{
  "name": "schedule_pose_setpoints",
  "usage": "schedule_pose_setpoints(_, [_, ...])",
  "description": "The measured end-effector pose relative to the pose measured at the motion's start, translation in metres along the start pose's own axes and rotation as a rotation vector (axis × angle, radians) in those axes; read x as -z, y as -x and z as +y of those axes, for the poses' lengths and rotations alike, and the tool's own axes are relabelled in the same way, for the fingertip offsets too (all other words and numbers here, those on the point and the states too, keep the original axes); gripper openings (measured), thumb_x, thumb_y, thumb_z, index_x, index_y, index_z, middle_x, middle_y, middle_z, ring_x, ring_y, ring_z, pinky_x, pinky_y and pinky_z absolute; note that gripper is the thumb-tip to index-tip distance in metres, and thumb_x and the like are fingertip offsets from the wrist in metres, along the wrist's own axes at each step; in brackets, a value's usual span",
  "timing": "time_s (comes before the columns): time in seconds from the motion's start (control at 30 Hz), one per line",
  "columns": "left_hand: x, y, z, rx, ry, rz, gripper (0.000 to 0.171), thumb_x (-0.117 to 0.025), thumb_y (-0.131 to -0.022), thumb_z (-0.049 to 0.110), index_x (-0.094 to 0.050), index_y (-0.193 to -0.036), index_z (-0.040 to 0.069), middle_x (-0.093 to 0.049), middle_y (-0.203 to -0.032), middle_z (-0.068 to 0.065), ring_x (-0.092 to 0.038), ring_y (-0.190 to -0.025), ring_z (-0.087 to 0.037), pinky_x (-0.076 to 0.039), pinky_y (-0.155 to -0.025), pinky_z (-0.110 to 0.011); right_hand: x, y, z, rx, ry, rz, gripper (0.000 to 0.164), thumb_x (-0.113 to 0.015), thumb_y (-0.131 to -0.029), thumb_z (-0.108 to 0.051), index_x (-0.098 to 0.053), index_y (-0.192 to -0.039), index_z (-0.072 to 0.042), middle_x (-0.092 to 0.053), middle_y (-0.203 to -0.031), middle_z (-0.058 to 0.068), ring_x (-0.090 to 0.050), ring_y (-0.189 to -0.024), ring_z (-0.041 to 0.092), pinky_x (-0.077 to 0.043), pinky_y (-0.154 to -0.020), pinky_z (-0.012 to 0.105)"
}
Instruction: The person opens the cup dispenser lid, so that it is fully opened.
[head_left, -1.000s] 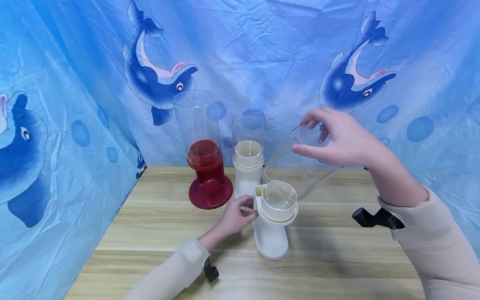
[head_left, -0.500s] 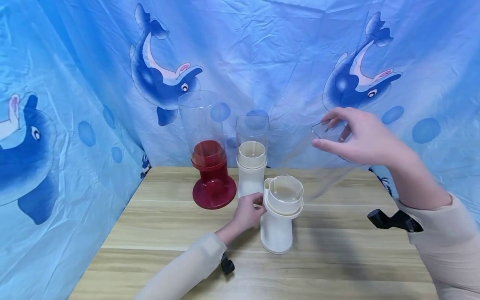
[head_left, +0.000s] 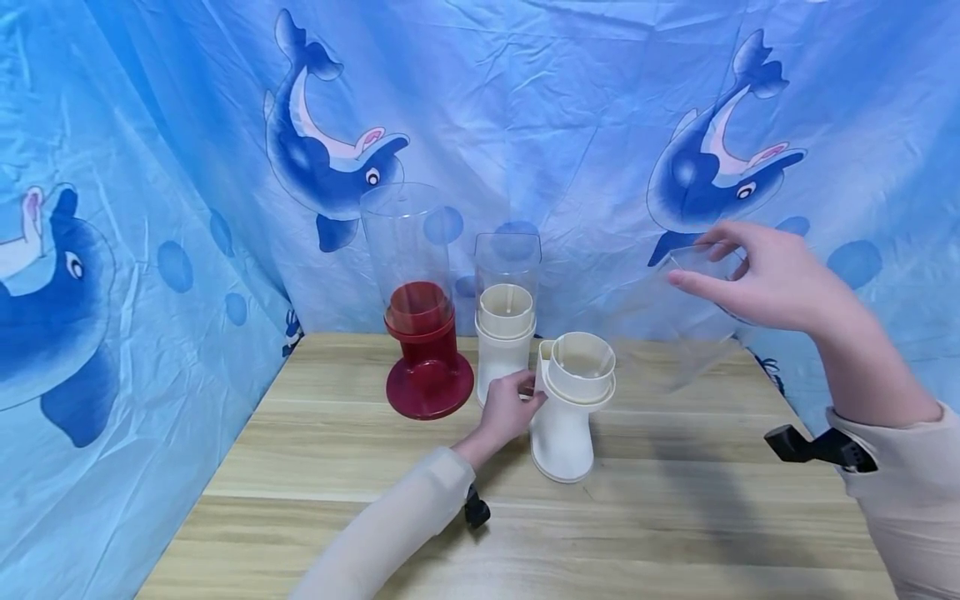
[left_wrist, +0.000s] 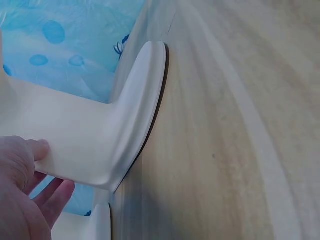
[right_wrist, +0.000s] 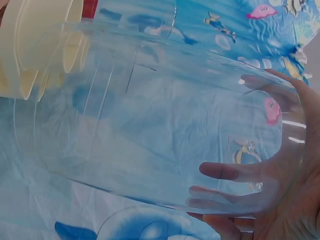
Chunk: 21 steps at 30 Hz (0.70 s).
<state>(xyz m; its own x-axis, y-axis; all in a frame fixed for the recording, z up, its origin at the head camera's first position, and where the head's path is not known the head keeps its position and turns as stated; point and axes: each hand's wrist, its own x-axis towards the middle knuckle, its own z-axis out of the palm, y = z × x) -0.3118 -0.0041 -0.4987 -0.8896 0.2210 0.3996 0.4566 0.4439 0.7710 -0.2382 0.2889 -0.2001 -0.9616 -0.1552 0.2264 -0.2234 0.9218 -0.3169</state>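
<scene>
A white stand with a cream ring-shaped top is held by my left hand from its left side. In the left wrist view the thumb lies on the column and the fingers come round its edge. Up at the right, my right hand grips one end of a clear, open-ended container, thumb on the near side and fingers on the far side. The right wrist view shows this container lengthwise, its far end overlapping the cream ring. In the head view it hangs tilted, right of the stand.
Behind stand a red stand carrying a clear cylinder and a second white stand carrying a clear container. All are on a wooden table before a blue dolphin curtain.
My right hand has carried the clear container to the right, away from the white stand. The left hand has shifted that stand backward and slightly right. The stands behind keep their places.
</scene>
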Motion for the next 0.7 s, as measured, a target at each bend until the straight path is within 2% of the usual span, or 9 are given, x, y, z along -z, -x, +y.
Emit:
schedule_pose_setpoints(0.1, [-0.002,-0.003,0.001,0.007,-0.014,0.012,0.023,-0.078,-0.093,0.005,-0.078,-0.116,0.005,-0.082,-0.104,-0.014,-0.081,-0.091,-0.025,-0.067,-0.080,-0.026,0.000,0.000,0.008,-0.021,0.005,-0.019,0.080,-0.064,-0.097,-0.067,-0.052,-0.149,-0.007,-0.061,-0.141,0.027,-0.064,-0.116,0.045,-0.057,-0.078,0.055])
schedule_pose_setpoints(0.2, [-0.004,-0.007,0.002,0.019,-0.022,0.022,0.022,-0.078,-0.093,0.005,-0.078,-0.116,0.005,-0.082,-0.104,-0.014,-0.081,-0.091,-0.025,-0.066,-0.080,-0.025,-0.002,0.001,0.015,-0.047,0.019,-0.044,0.084,-0.061,-0.097,-0.069,-0.049,-0.150,-0.006,-0.059,-0.142,0.030,-0.061,-0.120,0.049,-0.054,-0.085,0.066])
schedule_pose_setpoints(0.47, [-0.010,-0.012,0.002,0.039,-0.062,0.062,0.021,-0.080,-0.093,0.009,-0.078,-0.114,0.007,-0.082,-0.105,-0.011,-0.081,-0.093,-0.023,-0.066,-0.080,-0.025,-0.015,-0.006,0.040,-0.115,0.046,-0.113,0.092,-0.055,-0.095,-0.078,-0.049,-0.147,-0.003,-0.056,-0.142,0.037,-0.056,-0.123,0.057,-0.055,-0.082,0.064])
schedule_pose_setpoints(0.7, [-0.015,-0.015,0.002,0.054,-0.060,0.088,0.020,-0.080,-0.094,0.012,-0.078,-0.114,0.007,-0.083,-0.107,-0.012,-0.081,-0.094,-0.022,-0.066,-0.081,-0.025,-0.040,-0.014,0.058,-0.133,0.060,-0.170,0.096,-0.054,-0.094,-0.080,-0.052,-0.143,0.003,-0.058,-0.138,0.041,-0.063,-0.115,0.057,-0.059,-0.079,0.061])
